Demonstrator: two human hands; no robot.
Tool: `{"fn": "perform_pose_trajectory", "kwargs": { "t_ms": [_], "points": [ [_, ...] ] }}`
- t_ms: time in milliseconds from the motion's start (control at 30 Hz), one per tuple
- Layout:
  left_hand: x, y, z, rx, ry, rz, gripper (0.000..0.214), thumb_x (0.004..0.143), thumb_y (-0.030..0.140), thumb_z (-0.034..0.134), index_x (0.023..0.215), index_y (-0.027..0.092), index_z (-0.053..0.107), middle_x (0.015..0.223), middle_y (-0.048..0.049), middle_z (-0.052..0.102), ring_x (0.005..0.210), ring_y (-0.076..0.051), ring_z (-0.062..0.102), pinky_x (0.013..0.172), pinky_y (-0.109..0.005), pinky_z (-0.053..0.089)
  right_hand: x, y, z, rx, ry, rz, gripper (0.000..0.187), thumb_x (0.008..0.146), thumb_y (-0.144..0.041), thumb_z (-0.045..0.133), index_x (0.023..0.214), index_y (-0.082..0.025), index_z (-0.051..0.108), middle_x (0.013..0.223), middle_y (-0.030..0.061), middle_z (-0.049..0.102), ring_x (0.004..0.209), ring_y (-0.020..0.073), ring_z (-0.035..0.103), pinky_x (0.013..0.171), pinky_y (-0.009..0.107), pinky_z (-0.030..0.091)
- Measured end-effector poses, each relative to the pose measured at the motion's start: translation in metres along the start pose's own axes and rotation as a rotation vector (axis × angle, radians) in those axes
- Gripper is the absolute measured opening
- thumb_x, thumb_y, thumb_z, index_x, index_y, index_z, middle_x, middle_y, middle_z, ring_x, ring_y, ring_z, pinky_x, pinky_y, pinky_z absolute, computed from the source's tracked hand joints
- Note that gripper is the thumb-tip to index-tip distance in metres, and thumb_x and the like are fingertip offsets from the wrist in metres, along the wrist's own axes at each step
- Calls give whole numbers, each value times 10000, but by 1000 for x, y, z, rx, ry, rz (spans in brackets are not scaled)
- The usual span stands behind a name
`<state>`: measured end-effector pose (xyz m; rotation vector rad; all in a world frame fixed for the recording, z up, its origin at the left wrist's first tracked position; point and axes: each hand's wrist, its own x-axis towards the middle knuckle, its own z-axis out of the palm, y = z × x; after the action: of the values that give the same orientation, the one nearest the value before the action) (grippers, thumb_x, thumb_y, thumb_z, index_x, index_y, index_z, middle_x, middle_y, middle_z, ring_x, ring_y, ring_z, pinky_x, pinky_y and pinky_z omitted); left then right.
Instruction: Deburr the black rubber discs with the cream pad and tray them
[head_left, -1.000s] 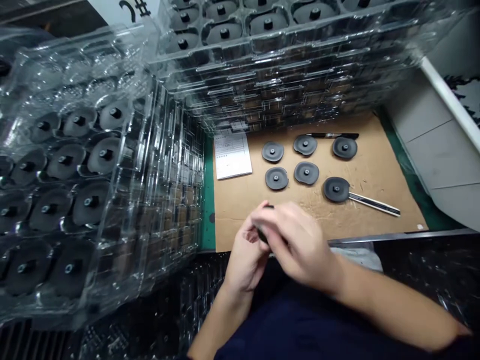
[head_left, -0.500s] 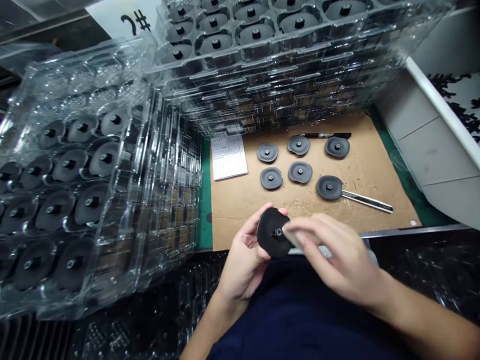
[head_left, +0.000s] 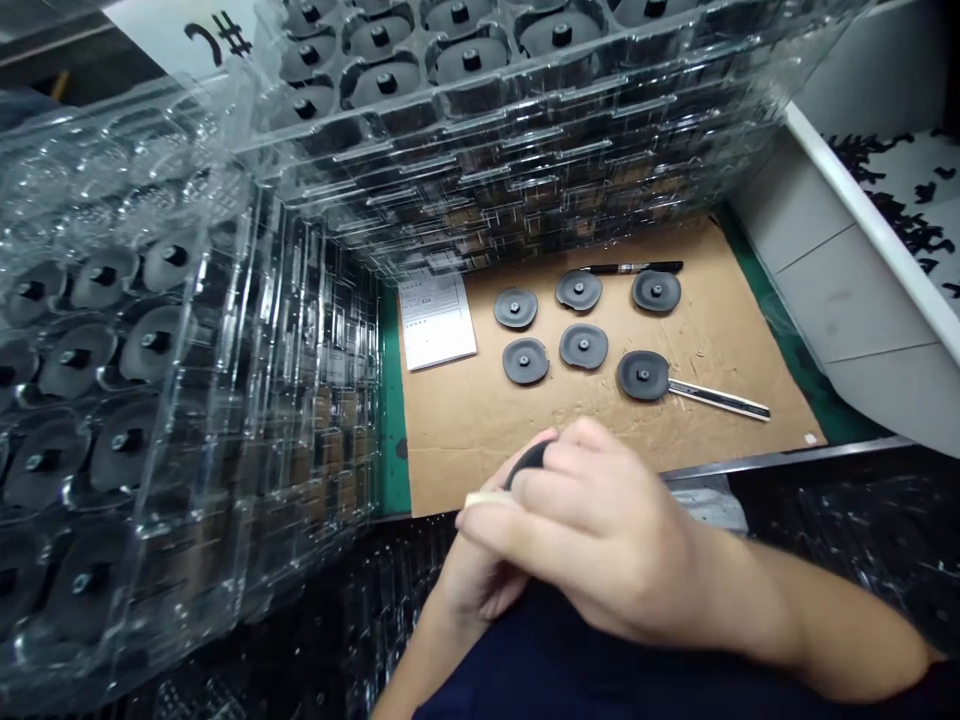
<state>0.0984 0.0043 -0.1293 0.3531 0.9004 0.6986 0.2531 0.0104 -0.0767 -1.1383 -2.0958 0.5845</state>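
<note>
Holding one black disc (head_left: 529, 462) in left hand (head_left: 476, 580), pinching one pale piece (head_left: 486, 498) in right hand (head_left: 600, 515), facing six discs (head_left: 573, 352), one pen (head_left: 626, 268) on cardboard (head_left: 450, 430).

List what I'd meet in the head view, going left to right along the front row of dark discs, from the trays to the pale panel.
Left clear tray stack → printed paper → left front disc → middle front disc → right front disc → slim white-edged tool → pale panel.
</note>
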Motion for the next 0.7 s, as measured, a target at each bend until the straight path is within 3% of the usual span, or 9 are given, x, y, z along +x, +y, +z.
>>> {"fn": "perform_pose_trajectory", "kwargs": {
  "t_ms": [67, 167, 267, 367, 433, 567, 633, 700],
  "points": [
    [1, 1, 3, -19, -57, -51, 408, 657, 171, 758, 1049, 220, 656, 947, -30, 696, 936, -246, 649, 873, -380, 528, -1, 13, -2, 89, 49, 133, 238, 918, -205, 421, 1051, -209, 619, 857, 17, 663, 794, 149, 583, 740, 310, 427],
    [-1, 7, 7, -108, -152, -105, 513, 658, 249, 777, 1142, 243, 606, 1147, -68, 655, 1000, -283, 639, 850, -377, 534, -15, 44, 4, 208, 162, 514, 239, 912, -235, 427, 1055, -224, 619, 1029, 21, 664, 901, 162, 608, 756, 283, 466],
    [-2, 11, 5, -181, -217, -113, 548, 646, 344, 774, 1157, 260, 595, 1230, -84, 613, 1033, -295, 627, 829, -344, 538, -44, 66, 32, 269, 78, 658, 250, 894, -235, 434, 1063, -217, 617, 1035, 32, 669, 907, 180, 624, 751, 293, 489],
    [-2, 12, -1, -197, -209, -115, 677, 601, 420, 776, 1220, 260, 553, 1272, -109, 579, 1062, -315, 608, 842, -363, 532, -70, 71, 60, 294, 0, 654, 224, 870, -203, 453, 1013, -193, 626, 979, 39, 684, 890, 187, 634, 761, 309, 498],
    [0, 10, -4, -197, -188, -117, 724, 599, 441, 768, 1258, 269, 521, 1278, -109, 572, 1082, -317, 596, 856, -367, 526, -74, 68, 64, 295, 13, 665, 210, 871, -208, 457, 1004, -185, 619, 965, 42, 682, 875, 186, 633, 748, 307, 501],
    [3, 9, -1, -163, -177, -84, 682, 633, 446, 746, 1254, 271, 527, 1283, -92, 571, 1114, -315, 577, 914, -395, 497, -45, 46, 32, 191, 247, 676, 234, 902, -244, 443, 1086, -210, 585, 1020, 51, 643, 866, 178, 609, 730, 297, 488],
    [4, 8, 0, -140, -165, -37, 651, 636, 452, 744, 1226, 254, 554, 1266, -87, 585, 1124, -308, 569, 934, -391, 486, -26, 26, 16, 116, 367, 533, 251, 898, -215, 464, 1126, -223, 571, 1058, 58, 623, 910, 187, 591, 785, 319, 473],
    [5, 8, 0, -118, -128, 0, 591, 646, 423, 752, 1186, 245, 588, 1211, -68, 622, 1124, -270, 572, 939, -332, 482, -13, 6, 10, 92, 349, 321, 269, 892, -168, 460, 1141, -201, 558, 1033, 70, 628, 924, 197, 578, 833, 347, 457]
  ]
}}
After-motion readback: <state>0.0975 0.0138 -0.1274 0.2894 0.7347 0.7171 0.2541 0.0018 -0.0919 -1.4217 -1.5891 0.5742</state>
